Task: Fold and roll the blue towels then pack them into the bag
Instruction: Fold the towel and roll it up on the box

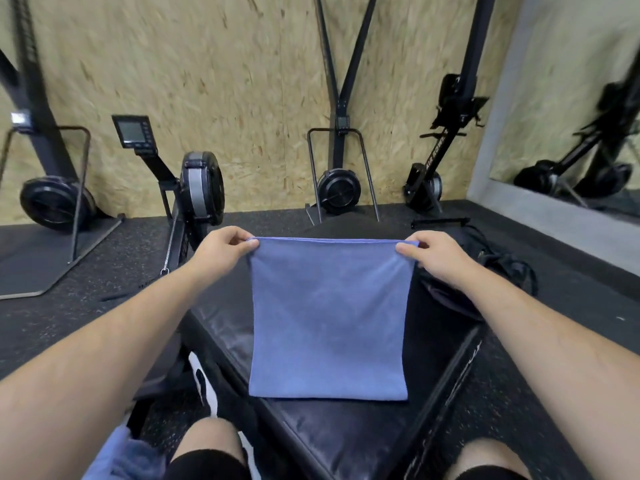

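A blue towel (329, 320) hangs flat and square in front of me, its lower edge resting on a black padded bench (346, 434). My left hand (221, 249) pinches its top left corner. My right hand (433, 256) pinches the top right corner, and the top edge is stretched straight between them. A black bag (485, 271) lies on the floor to the right, behind my right forearm and partly hidden by it. More blue towel fabric (121, 455) is bunched at the bottom left beside my knee.
Rowing machines (197, 192) and ski-type trainers (337, 188) stand along the chipboard wall. A mirror (581, 116) fills the right wall. Black rubber flooring (69, 306) surrounds the bench. My knees and a white shoe (204, 386) are at the bottom.
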